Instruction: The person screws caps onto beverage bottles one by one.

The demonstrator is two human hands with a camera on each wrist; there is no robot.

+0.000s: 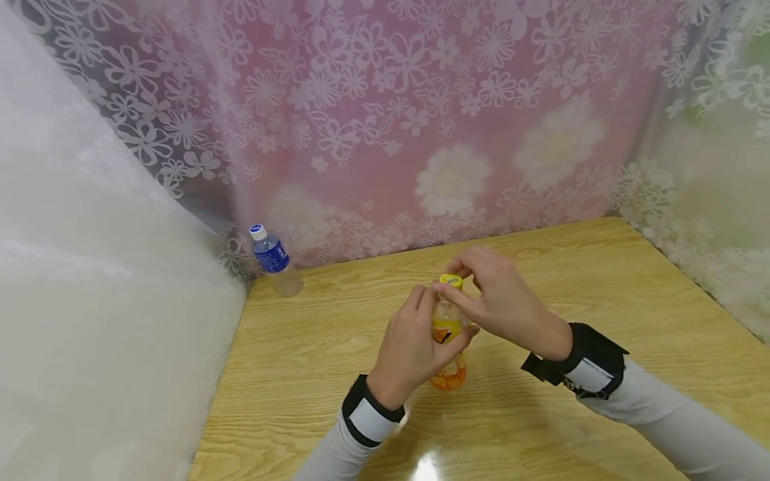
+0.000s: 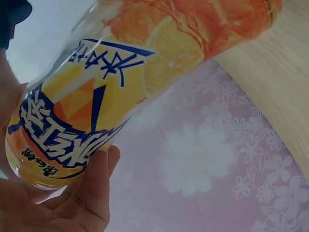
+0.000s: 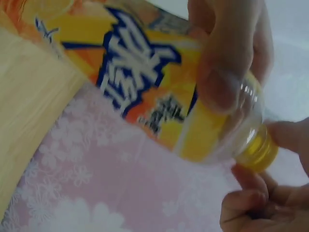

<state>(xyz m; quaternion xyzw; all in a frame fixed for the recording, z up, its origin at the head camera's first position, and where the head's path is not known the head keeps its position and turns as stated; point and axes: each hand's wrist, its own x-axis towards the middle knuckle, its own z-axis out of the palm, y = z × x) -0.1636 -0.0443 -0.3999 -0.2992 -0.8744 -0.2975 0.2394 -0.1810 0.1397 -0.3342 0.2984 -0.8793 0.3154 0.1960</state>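
A plastic drink bottle with a yellow and orange label stands roughly upright at the middle of the table, under both hands. My left hand grips its upper body, thumb on the near side. The fingers and thumb of my right hand pinch the yellow cap on top. The left wrist view shows the label up close, with lemon and ice pictures toward the bottle's base. In the right wrist view, the cap sits on the neck between the right thumb and fingers.
A second bottle, with a blue label and white cap, stands at the table's far left corner. The wood-grain table is bordered by a pink floral curtain behind and pale sheeting on the left.
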